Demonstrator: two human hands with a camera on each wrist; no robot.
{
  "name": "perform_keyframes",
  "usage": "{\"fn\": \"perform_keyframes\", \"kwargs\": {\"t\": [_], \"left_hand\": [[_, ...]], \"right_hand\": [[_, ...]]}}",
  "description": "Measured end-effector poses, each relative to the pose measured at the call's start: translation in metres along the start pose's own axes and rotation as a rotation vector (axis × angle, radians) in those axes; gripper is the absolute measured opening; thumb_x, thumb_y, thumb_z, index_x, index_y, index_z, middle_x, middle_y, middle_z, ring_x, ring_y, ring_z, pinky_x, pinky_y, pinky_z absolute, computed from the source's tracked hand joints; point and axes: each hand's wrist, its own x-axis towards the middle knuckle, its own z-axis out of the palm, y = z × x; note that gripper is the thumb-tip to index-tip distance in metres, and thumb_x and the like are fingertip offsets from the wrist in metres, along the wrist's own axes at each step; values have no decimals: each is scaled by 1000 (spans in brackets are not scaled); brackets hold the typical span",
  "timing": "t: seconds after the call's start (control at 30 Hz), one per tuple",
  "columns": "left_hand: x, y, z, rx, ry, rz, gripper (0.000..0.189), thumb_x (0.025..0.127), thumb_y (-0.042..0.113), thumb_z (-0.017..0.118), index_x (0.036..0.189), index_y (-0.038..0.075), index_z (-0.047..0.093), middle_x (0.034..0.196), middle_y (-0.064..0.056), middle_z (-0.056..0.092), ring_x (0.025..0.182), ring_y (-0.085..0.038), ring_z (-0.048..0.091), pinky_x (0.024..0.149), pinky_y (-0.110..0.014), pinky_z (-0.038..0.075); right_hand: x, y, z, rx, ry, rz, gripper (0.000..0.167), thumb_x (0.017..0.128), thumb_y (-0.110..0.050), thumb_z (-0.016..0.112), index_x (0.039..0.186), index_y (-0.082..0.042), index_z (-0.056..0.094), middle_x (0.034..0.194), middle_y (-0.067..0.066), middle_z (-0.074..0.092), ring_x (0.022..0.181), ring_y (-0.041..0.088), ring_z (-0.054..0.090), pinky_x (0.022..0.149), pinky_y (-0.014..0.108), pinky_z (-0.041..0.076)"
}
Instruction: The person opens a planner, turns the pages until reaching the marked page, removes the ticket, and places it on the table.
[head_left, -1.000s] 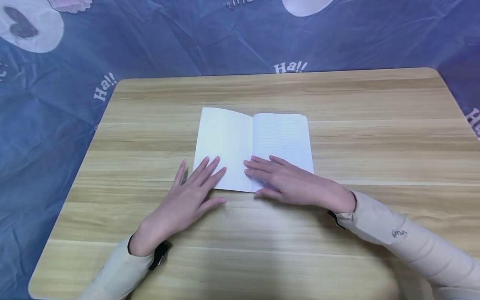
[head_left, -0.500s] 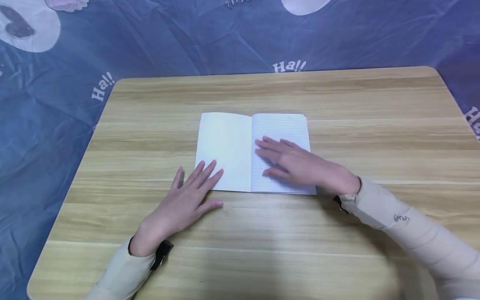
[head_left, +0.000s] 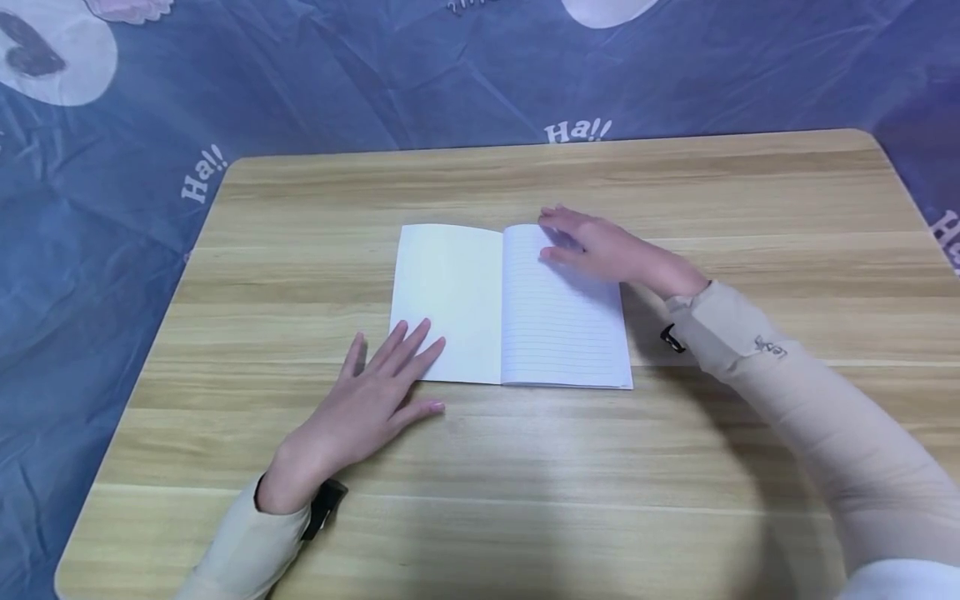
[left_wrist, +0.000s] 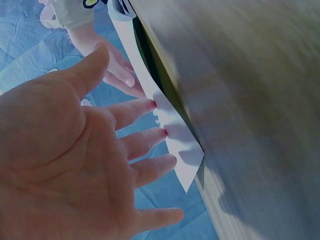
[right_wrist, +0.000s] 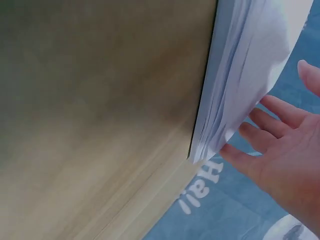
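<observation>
An open notebook [head_left: 562, 333] lies on the wooden table, its left page [head_left: 448, 283] blank and its right page ruled with lines. My left hand [head_left: 367, 408] is spread, with fingertips on the lower left corner of the blank page. In the left wrist view, straight fingers of the left hand [left_wrist: 75, 150] touch that page [left_wrist: 175, 135], which bows up a little from the table. Over the top right of the ruled page is my right hand [head_left: 600, 246], fingers extended. The right wrist view has the right hand's [right_wrist: 285, 140] fingertips right at the stacked pages' edge [right_wrist: 240, 90].
The wooden table [head_left: 525, 467] has rounded corners and pale grain. Beyond it hangs or lies a blue cloth [head_left: 420, 75] with white "Ha!!" lettering. Beige sleeves [head_left: 780, 392] cover both forearms, and a black strap [head_left: 324, 507] shows at the left wrist.
My right hand has slid from the lower middle of the notebook up and right to the top of the ruled page. The left page lies flatter; the left hand has barely moved.
</observation>
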Motion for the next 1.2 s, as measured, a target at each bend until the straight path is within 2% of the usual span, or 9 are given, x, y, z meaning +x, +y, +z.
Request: {"fn": "perform_keyframes", "kwargs": {"t": [0.2, 0.4, 0.5, 0.6, 0.77, 0.87, 1.0, 1.1, 1.2], "left_hand": [[1, 0, -1, 2, -7, -2, 73, 98, 51, 53, 157, 20, 25, 164, -2, 10, 150, -25, 5, 113, -64, -2], [0, 0, -2, -3, -5, -7, 73, 97, 50, 55, 157, 20, 26, 164, -2, 11, 150, -25, 5, 113, -63, -2], [0, 0, -1, -2, -2, -4, 73, 97, 50, 55, 157, 20, 26, 164, -2, 11, 150, -25, 6, 113, -63, -2], [0, 0, -1, 1, 1, -1, 73, 97, 50, 54, 157, 20, 26, 164, -2, 11, 150, -26, 6, 113, -64, -2], [1, 0, 1, 8, 2, 1, 73, 98, 50, 54, 157, 20, 26, 164, -2, 10, 150, -26, 5, 113, -64, -1], [1, 0, 1, 5, 1, -1, 73, 97, 50, 55, 157, 20, 25, 164, -2, 9, 150, -25, 4, 113, -64, -1], [1, 0, 2, 3, 4, 2, 74, 97, 50, 54, 158, 20, 24, 164, -1, 8, 150, -25, 4, 113, -64, -1], [1, 0, 2, 6, 10, 7, 74, 97, 51, 54, 158, 20, 24, 164, -1, 8, 150, -25, 4, 113, -65, 0], [2, 0, 2, 6, 12, 8, 74, 97, 51, 54, 158, 20, 24, 165, -1, 8, 150, -25, 3, 113, -65, 0]], "right_hand": [[7, 4, -5, 50, -3, 35, 56, 102, -26, 54, 144, 8, 40, 156, 24, 28, 146, 38, 17, 118, 47, 13], [7, 4, -6, 90, 50, 47, 46, 101, -22, 58, 138, 4, 50, 151, 22, 38, 142, 37, 30, 116, 48, 22], [5, 6, -9, 159, 97, 92, 41, 99, -21, 60, 133, 1, 56, 145, 19, 47, 138, 34, 38, 114, 48, 27], [-1, 8, -14, 294, 134, 169, 40, 98, -24, 62, 131, -1, 60, 138, 16, 55, 130, 29, 47, 109, 45, 34], [-20, 11, -21, 574, 205, 329, 44, 96, -33, 66, 131, -7, 60, 121, 3, 64, 111, 14, 57, 98, 29, 42], [-35, 10, -22, 792, 245, 353, 44, 97, -27, 65, 131, -2, 56, 114, -1, 65, 105, 9, 60, 97, 25, 45], [-55, 3, -16, 1012, 249, 304, 50, 99, -14, 60, 138, 12, 44, 118, 2, 63, 106, 9, 62, 96, 23, 47], [-71, -5, -9, 1017, 204, 305, 55, 100, -14, 57, 142, 15, 36, 128, 6, 56, 110, 9, 59, 96, 21, 46], [-85, -13, -3, 915, 129, 350, 58, 102, -21, 54, 145, 11, 33, 140, 12, 47, 120, 12, 54, 103, 24, 42]]}}
